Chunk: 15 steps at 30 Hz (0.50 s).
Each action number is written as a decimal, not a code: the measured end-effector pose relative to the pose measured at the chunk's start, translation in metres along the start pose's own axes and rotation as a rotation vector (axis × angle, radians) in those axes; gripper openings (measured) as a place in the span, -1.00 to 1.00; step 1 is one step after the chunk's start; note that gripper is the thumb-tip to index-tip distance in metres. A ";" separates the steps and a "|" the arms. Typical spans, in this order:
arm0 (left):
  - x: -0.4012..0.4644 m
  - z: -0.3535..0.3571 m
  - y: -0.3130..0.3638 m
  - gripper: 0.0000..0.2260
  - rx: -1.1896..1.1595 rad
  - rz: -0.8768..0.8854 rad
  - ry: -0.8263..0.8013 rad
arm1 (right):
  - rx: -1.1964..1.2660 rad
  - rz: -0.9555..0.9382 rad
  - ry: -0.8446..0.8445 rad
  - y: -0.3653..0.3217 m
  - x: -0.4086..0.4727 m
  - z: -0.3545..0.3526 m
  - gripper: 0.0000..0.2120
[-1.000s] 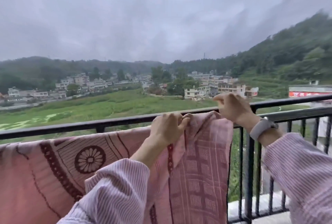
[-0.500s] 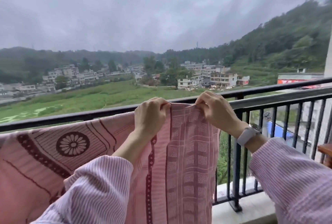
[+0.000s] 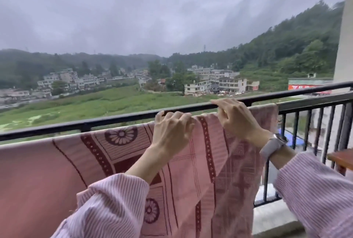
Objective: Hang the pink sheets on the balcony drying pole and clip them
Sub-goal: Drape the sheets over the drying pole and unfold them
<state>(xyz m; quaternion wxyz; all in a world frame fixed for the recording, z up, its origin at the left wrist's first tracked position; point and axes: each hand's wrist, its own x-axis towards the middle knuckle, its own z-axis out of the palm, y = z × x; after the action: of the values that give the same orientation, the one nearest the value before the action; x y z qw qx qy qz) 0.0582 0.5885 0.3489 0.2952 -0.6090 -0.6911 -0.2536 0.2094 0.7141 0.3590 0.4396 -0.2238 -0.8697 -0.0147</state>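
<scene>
A pink sheet [image 3: 57, 165] with dark red flower and grid patterns hangs over the balcony's rail, draped down toward me across the lower left and middle of the view. Just behind its top edge runs a black horizontal pole [image 3: 114, 119]. My left hand [image 3: 171, 132] grips the sheet's top fold at the middle. A little to the right, my right hand [image 3: 235, 118] pinches the same top edge, with its fingertips resting against the pole. The sheet's right end [image 3: 265, 115] lies past my right hand. No clip is visible.
The black railing with vertical bars [image 3: 313, 123] continues to the right, down to a concrete ledge [image 3: 271, 216]. A wooden corner [image 3: 342, 158] juts in at the right edge, and a pale wall column [image 3: 345, 46] stands above it. Fields and buildings lie far below.
Both hands have shifted rightward along the top edge, and the sheet now reaches further right along the rail. The view has panned right and down.
</scene>
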 end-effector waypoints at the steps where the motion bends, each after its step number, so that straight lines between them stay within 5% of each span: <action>1: -0.012 -0.006 -0.015 -0.74 0.004 -0.019 0.034 | 0.040 -0.038 0.003 -0.020 -0.001 0.011 -0.68; 10: -0.148 -0.115 -0.196 -0.63 0.282 -0.356 0.081 | -0.021 -0.209 0.079 -0.217 0.004 0.122 -0.61; 15: -0.277 -0.219 -0.303 -0.57 0.398 -0.668 0.038 | 0.103 -0.401 0.040 -0.389 0.004 0.185 -0.55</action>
<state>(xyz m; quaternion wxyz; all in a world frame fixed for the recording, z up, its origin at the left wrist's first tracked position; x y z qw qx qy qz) -0.1972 0.2020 0.3060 0.3213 -0.2763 -0.8815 -0.2081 -0.0897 0.4067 0.3154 0.4560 -0.0231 -0.8875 -0.0622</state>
